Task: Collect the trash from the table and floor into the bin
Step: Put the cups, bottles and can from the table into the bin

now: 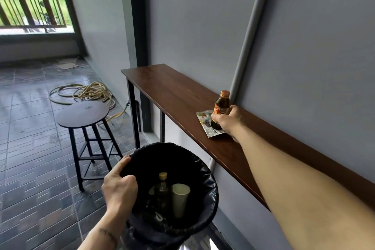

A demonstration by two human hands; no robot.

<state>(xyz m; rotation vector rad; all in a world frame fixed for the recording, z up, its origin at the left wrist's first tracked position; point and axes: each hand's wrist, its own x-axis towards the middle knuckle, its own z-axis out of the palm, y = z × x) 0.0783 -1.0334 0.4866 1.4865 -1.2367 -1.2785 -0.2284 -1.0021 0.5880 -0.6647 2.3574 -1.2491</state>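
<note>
A small brown glass bottle (pixel 221 105) with a gold cap stands on the narrow wooden table (pixel 174 89) against the wall. My right hand (pixel 229 121) is wrapped around its lower half. Under the bottle lies a flat crumpled snack wrapper (pixel 205 123). My left hand (pixel 119 186) grips the left rim of a bin (pixel 203 170) lined with a black bag, held up below the table's edge. Inside the bin are a bottle (pixel 162 186) with a yellow cap and a pale paper cup (pixel 180 199).
A round dark stool (pixel 83 114) stands on the tiled floor to the left of the bin. Behind it a coiled yellowish hose (pixel 89 92) lies by the wall. A grey pipe (pixel 249 32) runs up the wall behind the table. A barred opening is at the far left.
</note>
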